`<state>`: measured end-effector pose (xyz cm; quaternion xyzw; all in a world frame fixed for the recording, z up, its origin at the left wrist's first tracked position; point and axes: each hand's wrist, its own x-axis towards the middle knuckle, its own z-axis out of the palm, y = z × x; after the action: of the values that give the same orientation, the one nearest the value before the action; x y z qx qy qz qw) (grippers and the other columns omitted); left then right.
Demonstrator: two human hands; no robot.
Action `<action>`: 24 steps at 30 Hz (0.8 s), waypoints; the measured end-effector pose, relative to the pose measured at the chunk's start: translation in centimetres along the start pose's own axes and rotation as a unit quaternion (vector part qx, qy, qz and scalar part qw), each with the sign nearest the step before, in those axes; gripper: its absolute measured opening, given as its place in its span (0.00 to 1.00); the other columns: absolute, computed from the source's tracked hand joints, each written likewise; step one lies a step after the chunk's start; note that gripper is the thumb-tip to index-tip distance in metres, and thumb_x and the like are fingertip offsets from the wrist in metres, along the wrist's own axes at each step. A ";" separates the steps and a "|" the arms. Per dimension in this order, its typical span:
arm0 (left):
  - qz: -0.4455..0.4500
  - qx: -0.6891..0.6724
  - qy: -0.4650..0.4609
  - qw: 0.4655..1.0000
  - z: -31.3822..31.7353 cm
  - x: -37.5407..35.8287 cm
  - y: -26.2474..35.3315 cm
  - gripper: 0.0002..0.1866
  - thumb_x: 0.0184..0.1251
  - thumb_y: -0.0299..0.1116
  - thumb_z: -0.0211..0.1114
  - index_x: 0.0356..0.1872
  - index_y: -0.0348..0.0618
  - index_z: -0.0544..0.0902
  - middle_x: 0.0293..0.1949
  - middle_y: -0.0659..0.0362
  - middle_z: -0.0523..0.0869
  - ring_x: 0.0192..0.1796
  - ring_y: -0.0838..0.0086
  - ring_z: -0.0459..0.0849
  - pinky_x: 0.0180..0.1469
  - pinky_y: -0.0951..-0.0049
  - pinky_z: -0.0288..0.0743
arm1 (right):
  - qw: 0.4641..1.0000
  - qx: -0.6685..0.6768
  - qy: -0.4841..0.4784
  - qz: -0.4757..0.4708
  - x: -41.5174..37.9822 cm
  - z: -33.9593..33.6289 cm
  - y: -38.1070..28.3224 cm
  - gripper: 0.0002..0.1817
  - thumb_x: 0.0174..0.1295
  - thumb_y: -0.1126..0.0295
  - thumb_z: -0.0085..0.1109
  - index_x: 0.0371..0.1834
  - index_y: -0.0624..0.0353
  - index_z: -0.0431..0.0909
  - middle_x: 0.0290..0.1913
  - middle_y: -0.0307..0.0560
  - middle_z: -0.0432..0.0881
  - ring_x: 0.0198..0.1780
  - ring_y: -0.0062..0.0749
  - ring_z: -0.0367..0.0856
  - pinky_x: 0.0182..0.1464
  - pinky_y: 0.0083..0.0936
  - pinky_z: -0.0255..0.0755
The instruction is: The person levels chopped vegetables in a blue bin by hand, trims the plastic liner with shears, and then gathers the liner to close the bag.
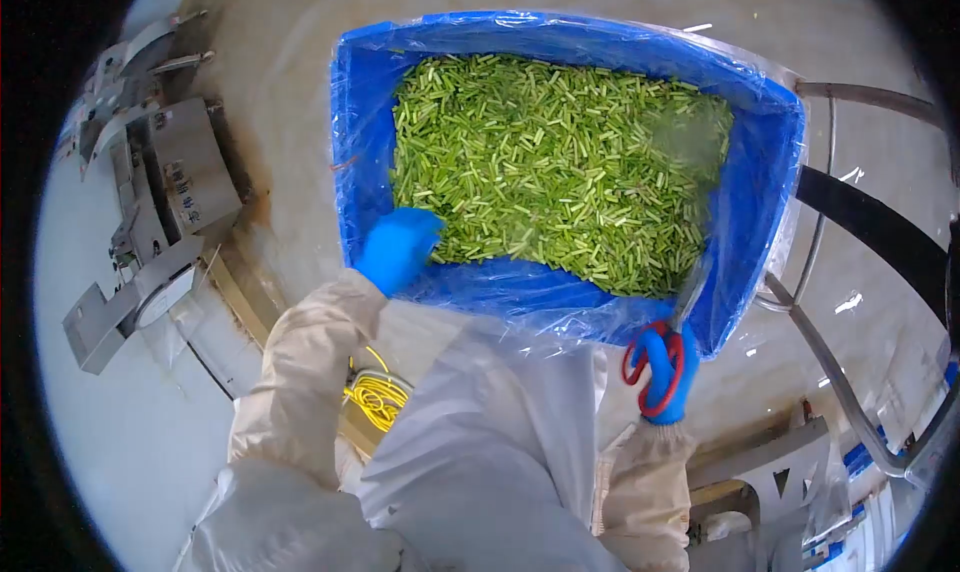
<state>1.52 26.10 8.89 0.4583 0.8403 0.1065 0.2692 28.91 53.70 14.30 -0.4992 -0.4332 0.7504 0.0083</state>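
Observation:
A blue bin lined with clear plastic holds a wide layer of short-cut green stalks. My left hand, in a blue glove, reaches over the bin's near left edge, with its fingertips at the edge of the green pieces. Its fingers are partly hidden, so I cannot see whether they grip anything. At the near right corner, my right hand, also gloved in blue, is closed around the red handles of a pair of scissors. Their metal blades point into the bin, beside the stalks.
Metal machinery stands on the left. A coiled yellow hose lies on the floor near my legs. Curved metal rails run along the right side, with a grey metal piece of equipment at the lower right.

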 end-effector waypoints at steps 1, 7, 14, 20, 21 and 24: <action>0.038 0.011 -0.053 0.998 0.1 1.1 1.5 0.14 0.52 0.30 0.59 0.42 0.44 0.80 0.44 0.51 0.80 0.45 0.55 0.77 0.45 0.60 0.73 | 0.996 -0.047 0.070 0.007 -0.4 -1.0 0.3 0.18 0.52 0.78 0.57 0.48 0.60 0.71 0.34 0.47 0.74 0.25 0.27 0.72 0.25 0.20 0.66; 0.302 0.026 -0.058 0.951 8.1 12.2 14.4 0.18 0.54 0.38 0.56 0.47 0.49 0.78 0.57 0.58 0.73 0.61 0.58 0.68 0.60 0.54 0.60 | 0.795 -0.530 0.134 -0.263 1.3 -4.2 0.1 0.31 0.40 0.80 0.63 0.54 0.56 0.72 0.45 0.53 0.75 0.42 0.49 0.76 0.44 0.36 0.70; 0.400 0.062 -0.179 0.897 17.0 20.5 23.1 0.20 0.61 0.39 0.49 0.53 0.45 0.75 0.60 0.56 0.70 0.64 0.57 0.63 0.66 0.53 0.52 | 0.783 -0.500 0.165 -0.330 2.9 -5.5 4.9 0.30 0.37 0.75 0.62 0.51 0.58 0.74 0.37 0.51 0.77 0.34 0.49 0.76 0.37 0.37 0.70; -0.273 -0.893 -0.143 0.329 18.1 22.9 25.8 0.17 0.70 0.34 0.41 0.54 0.42 0.71 0.53 0.53 0.76 0.51 0.64 0.72 0.57 0.64 0.63 | 0.729 -0.587 0.171 -0.307 3.0 -7.0 4.1 0.31 0.35 0.68 0.65 0.51 0.55 0.74 0.31 0.50 0.74 0.30 0.47 0.75 0.30 0.39 0.70; -0.322 -0.880 -0.124 0.326 18.7 23.2 25.4 0.17 0.70 0.34 0.42 0.55 0.43 0.71 0.53 0.54 0.75 0.51 0.63 0.72 0.57 0.63 0.63 | 0.724 -0.588 0.185 -0.309 3.1 -7.2 4.2 0.31 0.35 0.67 0.65 0.51 0.54 0.74 0.30 0.49 0.74 0.29 0.46 0.75 0.28 0.38 0.70; -0.399 -0.844 -0.051 0.354 18.7 24.1 23.0 0.17 0.68 0.33 0.44 0.56 0.47 0.70 0.54 0.54 0.74 0.53 0.62 0.70 0.57 0.58 0.61 | 0.733 -0.579 0.190 -0.302 3.0 -7.2 4.4 0.31 0.35 0.67 0.64 0.50 0.53 0.74 0.30 0.48 0.74 0.30 0.46 0.76 0.28 0.37 0.70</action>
<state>17.66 57.59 -5.44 -0.3953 0.3767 0.6164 0.5673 34.74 56.92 8.24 -0.3821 -0.9013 0.2025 0.0263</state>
